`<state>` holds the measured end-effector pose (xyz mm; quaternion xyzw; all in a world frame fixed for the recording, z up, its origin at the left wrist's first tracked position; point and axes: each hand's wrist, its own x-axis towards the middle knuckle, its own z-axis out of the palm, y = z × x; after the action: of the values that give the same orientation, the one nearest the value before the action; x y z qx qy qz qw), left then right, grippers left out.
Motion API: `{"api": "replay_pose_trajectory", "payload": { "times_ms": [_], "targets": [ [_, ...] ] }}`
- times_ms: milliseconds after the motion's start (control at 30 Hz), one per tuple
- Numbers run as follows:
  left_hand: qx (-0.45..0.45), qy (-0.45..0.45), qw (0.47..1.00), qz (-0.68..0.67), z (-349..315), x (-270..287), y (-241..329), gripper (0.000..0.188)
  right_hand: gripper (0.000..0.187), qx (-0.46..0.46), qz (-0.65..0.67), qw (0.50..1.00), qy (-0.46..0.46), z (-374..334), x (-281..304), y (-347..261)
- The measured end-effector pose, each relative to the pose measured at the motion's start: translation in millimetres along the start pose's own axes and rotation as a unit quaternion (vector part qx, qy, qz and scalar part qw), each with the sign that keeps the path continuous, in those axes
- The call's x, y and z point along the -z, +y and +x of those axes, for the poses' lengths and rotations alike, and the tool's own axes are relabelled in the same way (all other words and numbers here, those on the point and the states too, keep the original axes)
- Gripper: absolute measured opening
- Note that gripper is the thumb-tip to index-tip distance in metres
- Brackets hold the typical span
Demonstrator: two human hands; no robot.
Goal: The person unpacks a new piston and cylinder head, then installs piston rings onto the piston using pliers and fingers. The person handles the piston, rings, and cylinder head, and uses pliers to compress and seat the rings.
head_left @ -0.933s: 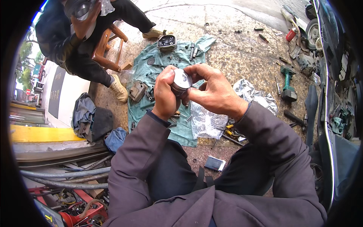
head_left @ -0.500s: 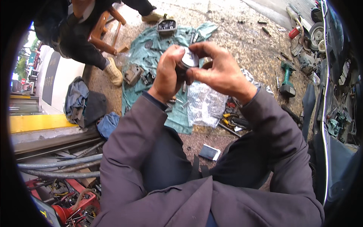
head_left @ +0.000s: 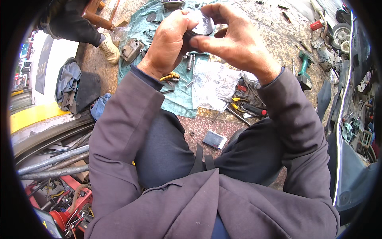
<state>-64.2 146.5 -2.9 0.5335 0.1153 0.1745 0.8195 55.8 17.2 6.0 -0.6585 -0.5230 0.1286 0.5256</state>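
Observation:
Up in front of me, over the green cloth, both hands hold a piston with a flat, round, silvery top. My left hand is closed round its left side, thumb on the rim. From the right, my right hand grips it, the thumb low on its edge and the fingers curled over the far side. The hands hide most of its dark side wall. Metal pins and yellow-handled pliers lie on the cloth below. A grey metal block rests at the cloth's left.
Clear plastic wrap lies beside the cloth, with several hand tools to its right. Farther right stands a green cordless drill. A phone-like flat item is between my knees. Another person's shoe is at the left.
The view has tilted, so the cloth, tools and hands sit higher in the picture. The piston stays in both hands, and its round top now shows tilted more toward me.

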Motion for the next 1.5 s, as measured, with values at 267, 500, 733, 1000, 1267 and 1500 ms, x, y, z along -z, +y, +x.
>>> {"api": "replay_pose_trajectory", "payload": {
  "times_ms": [267, 500, 733, 1000, 1267, 1500],
  "targets": [
    [0.057, -0.011, 0.997, 0.051, -1.8, 30.5, 1.9, 0.036, 0.061, 0.004, 0.047, 0.998, 0.032, 7.6, -4.1, -0.8],
    [0.19, 0.009, 0.981, 0.024, -38.9, 127.7, -53.6, 0.043, 0.031, -0.195, -0.151, 0.921, -0.301, -28.7, -26.7, 125.8],
    [0.359, 0.129, 0.924, -0.016, -131.4, 180.3, -193.7, 0.053, 0.026, -0.191, -0.261, 0.855, -0.406, -65.8, -139.7, 166.1],
    [0.325, 0.118, 0.913, 0.215, -157.0, 191.9, -254.0, 0.047, 0.014, -0.122, -0.239, 0.907, -0.324, -122.6, -211.6, 205.0],
    [0.301, 0.094, 0.835, 0.451, -154.5, 184.2, -234.1, 0.059, 0.019, -0.174, -0.135, 0.922, -0.319, -107.7, -195.1, 193.1],
    [0.324, 0.057, 0.783, 0.528, -113.5, 177.4, -151.5, 0.049, 0.02, -0.151, -0.083, 0.91, -0.377, -19.7, -134.4, 136.2]
  ]
}}
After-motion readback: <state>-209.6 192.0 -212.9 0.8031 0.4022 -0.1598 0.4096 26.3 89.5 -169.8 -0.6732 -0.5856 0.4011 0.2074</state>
